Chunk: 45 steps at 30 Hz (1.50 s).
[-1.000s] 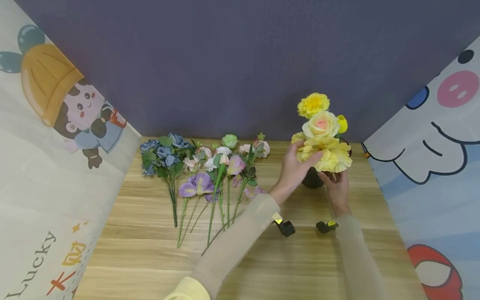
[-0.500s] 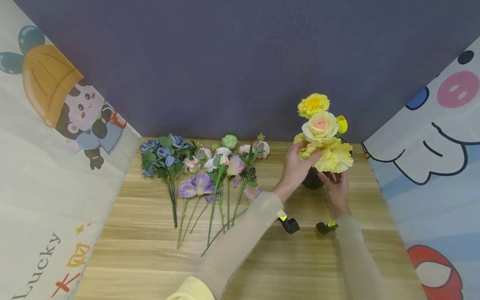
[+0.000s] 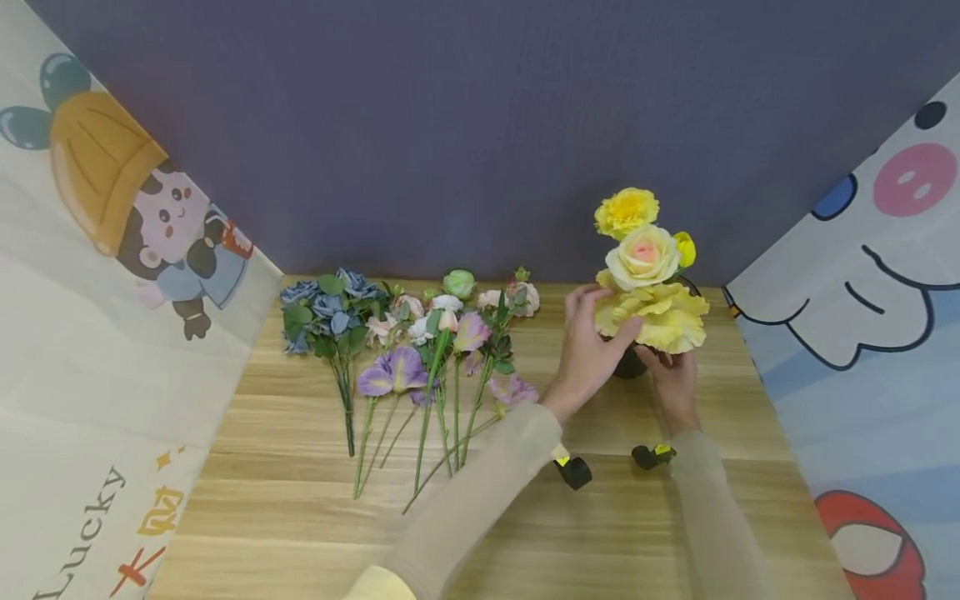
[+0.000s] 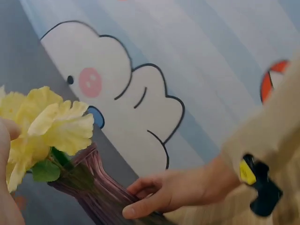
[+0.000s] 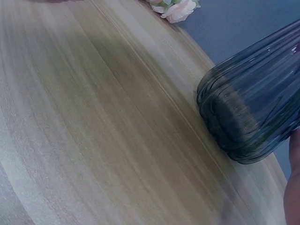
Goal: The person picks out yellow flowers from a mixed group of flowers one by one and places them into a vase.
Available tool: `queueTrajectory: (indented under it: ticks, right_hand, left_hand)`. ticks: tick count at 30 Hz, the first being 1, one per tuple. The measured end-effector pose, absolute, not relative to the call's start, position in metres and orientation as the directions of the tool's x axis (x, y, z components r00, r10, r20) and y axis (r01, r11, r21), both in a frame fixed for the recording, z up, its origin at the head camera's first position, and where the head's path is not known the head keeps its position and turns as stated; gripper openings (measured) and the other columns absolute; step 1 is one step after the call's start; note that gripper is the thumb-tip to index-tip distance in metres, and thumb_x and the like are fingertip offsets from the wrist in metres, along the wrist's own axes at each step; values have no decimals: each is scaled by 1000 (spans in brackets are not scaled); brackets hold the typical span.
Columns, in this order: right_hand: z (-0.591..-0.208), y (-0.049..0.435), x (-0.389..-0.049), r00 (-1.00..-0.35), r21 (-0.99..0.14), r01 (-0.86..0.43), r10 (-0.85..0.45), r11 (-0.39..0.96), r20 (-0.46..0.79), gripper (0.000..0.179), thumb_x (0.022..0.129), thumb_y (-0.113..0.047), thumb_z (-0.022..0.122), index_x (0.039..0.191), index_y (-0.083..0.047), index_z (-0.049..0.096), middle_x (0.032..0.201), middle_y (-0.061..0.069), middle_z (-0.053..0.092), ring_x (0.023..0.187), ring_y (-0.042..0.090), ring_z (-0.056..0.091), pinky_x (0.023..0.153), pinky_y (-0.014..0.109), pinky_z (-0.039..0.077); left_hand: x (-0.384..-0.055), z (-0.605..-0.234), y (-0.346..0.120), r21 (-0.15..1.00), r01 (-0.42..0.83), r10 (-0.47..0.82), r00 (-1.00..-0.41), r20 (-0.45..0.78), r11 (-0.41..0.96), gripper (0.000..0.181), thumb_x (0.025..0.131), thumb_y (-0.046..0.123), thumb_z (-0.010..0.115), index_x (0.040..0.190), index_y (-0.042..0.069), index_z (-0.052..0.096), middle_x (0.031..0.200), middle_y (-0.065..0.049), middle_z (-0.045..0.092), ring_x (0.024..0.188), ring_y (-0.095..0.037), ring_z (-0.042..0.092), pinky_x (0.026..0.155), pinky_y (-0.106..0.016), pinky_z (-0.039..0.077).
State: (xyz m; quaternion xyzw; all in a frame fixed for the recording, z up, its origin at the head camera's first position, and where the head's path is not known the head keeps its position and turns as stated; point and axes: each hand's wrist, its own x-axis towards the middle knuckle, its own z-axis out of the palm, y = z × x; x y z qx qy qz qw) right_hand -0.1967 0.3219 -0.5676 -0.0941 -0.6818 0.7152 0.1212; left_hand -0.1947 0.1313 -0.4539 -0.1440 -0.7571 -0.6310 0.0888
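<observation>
A ribbed, dark-tinted glass vase stands at the right of the table, and several flowers rise from it. My left hand cups the large ruffled yellow flower, thumb in front of the petals and fingers at their left side. Above that flower sit a cream rose with a pink centre, a bright yellow bloom and a small yellow bud. In the left wrist view, my right hand grips the lower vase between thumb and fingers. Green stems show faintly through the glass in the right wrist view.
Left of the vase lie blue flowers, pale pink roses, a green bloom and purple flowers, stems toward me. Behind the table rises a dark wall; printed panels flank both sides. Each wrist carries a black camera mount.
The ruffled yellow flower has shifted slightly down and right, its petals fuller in view. My left hand has eased a little down and left; the right hand stays at the vase.
</observation>
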Motion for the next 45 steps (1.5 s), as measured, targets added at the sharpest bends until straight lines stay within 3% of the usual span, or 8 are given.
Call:
queueTrajectory:
  ticks: [3, 6, 9, 12, 20, 27, 34, 45]
  right_hand:
    - [-568, 322, -196, -955, -999, -39, 296, -24, 30, 65, 93, -9, 77, 150, -21, 49, 151, 1, 50, 141, 18, 44, 116, 25, 40]
    - [-570, 323, -195, -949, -998, -60, 310, -16, 52, 58, 94, -3, 74, 147, -18, 52, 143, 0, 55, 136, 17, 48, 111, 21, 44]
    - [-573, 323, -196, -941, -992, -116, 325, -38, 98, 51, 94, 6, 68, 141, -12, 56, 132, -2, 60, 129, 15, 52, 109, 22, 45]
    - [-575, 322, -197, -938, -987, -143, 329, -77, 111, 52, 93, 10, 67, 139, -10, 57, 130, -2, 61, 126, 14, 54, 109, 22, 46]
    - [-571, 321, -196, -934, -994, -85, 353, -72, 55, 51, 89, 12, 69, 135, -9, 56, 120, -3, 63, 116, 12, 57, 97, 17, 50]
    - [-567, 324, -195, -946, -1000, -7, 323, 8, 10, 72, 95, 8, 66, 157, -15, 37, 154, 8, 46, 144, 21, 43, 115, 22, 41]
    - [-569, 324, -197, -955, -1000, -24, 296, -16, 18, 77, 96, 12, 59, 161, -20, 34, 163, 11, 36, 149, 23, 37, 114, 20, 41]
    - [-568, 322, -196, -950, -999, 22, 310, -45, -35, 67, 98, 3, 65, 156, -15, 38, 164, 10, 35, 151, 25, 34, 118, 28, 39]
  left_hand:
    - [-190, -456, 127, 799, 531, 130, -847, 516, 283, 49, 97, 25, 73, 138, 7, 52, 154, -15, 35, 145, -22, 37, 118, -33, 38]
    - [-186, -458, 123, 590, 681, 215, -714, 666, 434, 49, 98, 27, 71, 139, 7, 54, 154, -15, 40, 145, -25, 39, 121, -32, 33]
    - [-184, -459, 120, 390, 764, 338, -598, 726, 514, 48, 99, 30, 69, 140, 7, 59, 148, -10, 51, 140, -21, 46, 124, -29, 29]
    - [-182, -461, 119, 265, 802, 441, -533, 722, 536, 48, 101, 33, 65, 141, 8, 60, 146, -6, 57, 138, -18, 50, 126, -29, 25]
    - [-180, -465, 122, 269, 774, 548, -606, 576, 573, 54, 105, 40, 59, 151, 12, 52, 159, -8, 46, 150, -21, 39, 130, -37, 15]
    - [-186, -466, 125, 265, 739, 594, -662, 457, 619, 60, 106, 48, 54, 155, 16, 46, 165, -6, 37, 157, -21, 24, 130, -44, 12]
    - [-189, -468, 129, 212, 710, 605, -690, 398, 671, 65, 105, 52, 53, 158, 16, 42, 165, -2, 37, 157, -19, 24, 130, -45, 11]
    - [-198, -470, 132, 194, 684, 602, -718, 351, 703, 64, 104, 53, 55, 158, 19, 42, 163, 2, 40, 154, -16, 28, 130, -45, 9]
